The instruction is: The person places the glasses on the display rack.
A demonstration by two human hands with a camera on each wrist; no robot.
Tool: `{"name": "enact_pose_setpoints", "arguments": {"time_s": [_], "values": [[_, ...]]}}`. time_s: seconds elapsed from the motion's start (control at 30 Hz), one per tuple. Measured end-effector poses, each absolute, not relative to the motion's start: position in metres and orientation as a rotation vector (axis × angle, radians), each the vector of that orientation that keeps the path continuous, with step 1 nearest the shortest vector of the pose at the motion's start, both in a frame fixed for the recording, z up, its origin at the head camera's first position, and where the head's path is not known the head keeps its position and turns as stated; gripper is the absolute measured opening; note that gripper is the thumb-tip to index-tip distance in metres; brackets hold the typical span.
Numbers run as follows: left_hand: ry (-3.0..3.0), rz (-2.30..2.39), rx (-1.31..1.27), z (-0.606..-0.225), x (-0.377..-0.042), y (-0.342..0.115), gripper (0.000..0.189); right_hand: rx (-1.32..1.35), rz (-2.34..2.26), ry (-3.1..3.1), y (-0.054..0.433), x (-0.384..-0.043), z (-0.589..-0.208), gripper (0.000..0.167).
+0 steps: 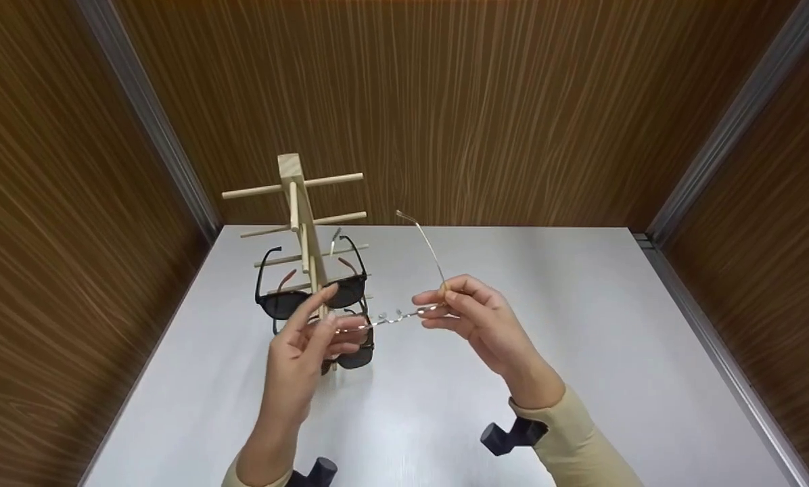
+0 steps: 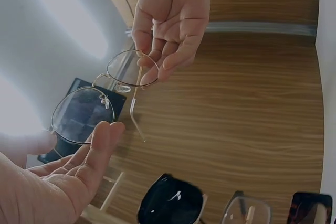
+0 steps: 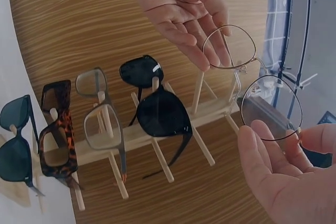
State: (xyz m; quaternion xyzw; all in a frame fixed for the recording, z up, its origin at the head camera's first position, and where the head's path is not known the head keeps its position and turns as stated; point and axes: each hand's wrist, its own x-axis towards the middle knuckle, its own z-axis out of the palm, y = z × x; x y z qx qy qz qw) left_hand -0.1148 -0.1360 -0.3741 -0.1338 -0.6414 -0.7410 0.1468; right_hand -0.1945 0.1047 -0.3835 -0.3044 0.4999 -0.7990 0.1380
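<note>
Both hands hold a pair of round eyeglasses (image 1: 394, 318) with thin wire rims, raised over the white table in front of the stand. My left hand (image 1: 303, 345) pinches them near one end of the frame. At the other end my right hand (image 1: 482, 318) grips between thumb and fingers by the hinge, and the temple sticks up from there. In the left wrist view the eyeglasses (image 2: 83, 115) show clear lenses, the nose pads and one temple with a bent tip. The right wrist view has the eyeglasses (image 3: 272, 107) between the two hands too.
A wooden display stand (image 1: 289, 166) with pegs rises behind my left hand. On it hang black sunglasses (image 3: 164, 113), grey-framed glasses (image 3: 103, 124), tortoiseshell glasses (image 3: 65, 124) and dark-lensed sunglasses (image 3: 16, 163). Wood-grain panels (image 1: 479, 115) enclose the white table (image 1: 580, 325).
</note>
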Motion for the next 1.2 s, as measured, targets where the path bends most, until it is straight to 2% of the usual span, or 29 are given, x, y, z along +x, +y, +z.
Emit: {"name": "enact_pose_setpoints", "arguments": {"time_s": [0.63, 1.2], "values": [[-1.916, -1.989, -0.220, -0.357, -0.105, -0.170, 0.038, -0.872, -2.258, 1.407, 0.060, -0.203, -0.371, 0.009], [-1.876, -2.049, -0.099, -0.349, -0.128, -0.194, 0.033, -0.718, -2.234, 1.431, 0.032, -0.221, -0.356, 0.005]]}}
